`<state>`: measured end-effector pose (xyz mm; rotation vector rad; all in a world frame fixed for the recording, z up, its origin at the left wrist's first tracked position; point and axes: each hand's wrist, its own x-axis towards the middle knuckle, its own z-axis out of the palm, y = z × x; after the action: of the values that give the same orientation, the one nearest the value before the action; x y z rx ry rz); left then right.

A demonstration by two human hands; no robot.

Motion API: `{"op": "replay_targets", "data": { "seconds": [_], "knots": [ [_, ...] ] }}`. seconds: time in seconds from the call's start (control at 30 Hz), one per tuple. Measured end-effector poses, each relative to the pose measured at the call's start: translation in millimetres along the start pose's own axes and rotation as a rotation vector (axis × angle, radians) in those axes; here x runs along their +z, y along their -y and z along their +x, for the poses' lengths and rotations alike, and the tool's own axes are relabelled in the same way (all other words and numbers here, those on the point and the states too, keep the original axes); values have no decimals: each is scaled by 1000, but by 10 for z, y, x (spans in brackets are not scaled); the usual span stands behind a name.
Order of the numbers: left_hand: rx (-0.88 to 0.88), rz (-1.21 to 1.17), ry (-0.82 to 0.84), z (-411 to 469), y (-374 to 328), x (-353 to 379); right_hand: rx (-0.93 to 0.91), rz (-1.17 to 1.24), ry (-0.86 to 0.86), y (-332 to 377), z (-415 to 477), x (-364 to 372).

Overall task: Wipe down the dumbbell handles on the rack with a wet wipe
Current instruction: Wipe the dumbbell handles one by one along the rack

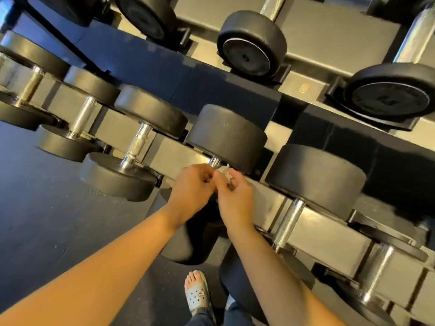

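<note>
Black dumbbells with chrome handles lie in a row on the lower tier of a rack [169, 149]. My left hand [191, 187] and my right hand [234, 196] meet over the handle [214, 161] of the middle dumbbell [227, 135]. Both pinch a small crumpled white wet wipe [222, 170] between their fingertips, just below the bit of chrome that shows. Most of that handle is hidden behind my hands. Neighbouring handles show bare: one to the left [137, 145] and one to the right [288, 222].
An upper tier holds more dumbbells [251, 43] above and behind. Dark rubber floor [47, 208] spreads to the left. My foot in a grey clog [196, 295] stands close to the rack's base.
</note>
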<state>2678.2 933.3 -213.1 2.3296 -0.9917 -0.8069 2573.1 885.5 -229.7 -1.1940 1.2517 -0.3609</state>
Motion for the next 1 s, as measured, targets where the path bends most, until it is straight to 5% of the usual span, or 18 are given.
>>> {"op": "replay_targets", "data": {
  "seconds": [0.13,0.27,0.4,0.63,0.77,1.0],
  "knots": [
    [-6,-8,122,-97,112,-9,304,254,-49,-184,280,193],
    [-87,216,-192,-257,438,-98,539,408,-74,-9,560,216],
    [-208,49,-270,-303,622,16,363,353,-99,16,544,447],
    [-297,38,-298,-309,710,87,358,22,169,-306,253,332],
    [-286,48,-281,-297,743,106,279,29,7,-96,464,338],
    [-281,88,-275,-315,774,113,70,-457,149,-239,206,376]
  ]
}}
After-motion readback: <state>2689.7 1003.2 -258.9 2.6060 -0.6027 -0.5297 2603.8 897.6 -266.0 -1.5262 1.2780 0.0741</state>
